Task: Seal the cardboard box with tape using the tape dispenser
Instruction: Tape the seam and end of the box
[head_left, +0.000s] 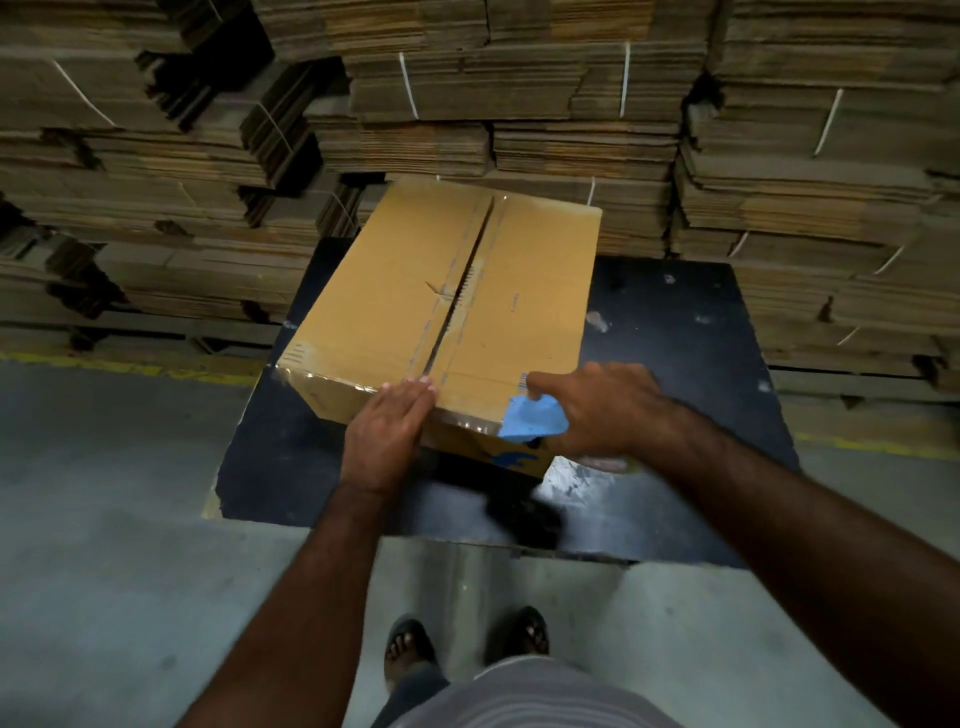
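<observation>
Landmark: the box (441, 306).

Behind the box I see stacks (519, 104) of flattened cardboard, tied in bundles, filling the whole background. Under the box lies a dark board (675, 364) on the grey floor (104, 493).

The box sits on the board, flaps folded shut; contents not visible to me. Its centre seam (457, 291) runs away from me, still gapped, with old tape residue along both sides. Clear tape shows on its near left corner. A blue print marks its near side face.

Left hand (387, 436): fingers straight and together, laid flat over the box's near top edge at the seam end, holding nothing.

Right hand (597, 410): at the box's near right corner, fingers curled round the blue dispenser (535, 418), which touches that corner.
</observation>
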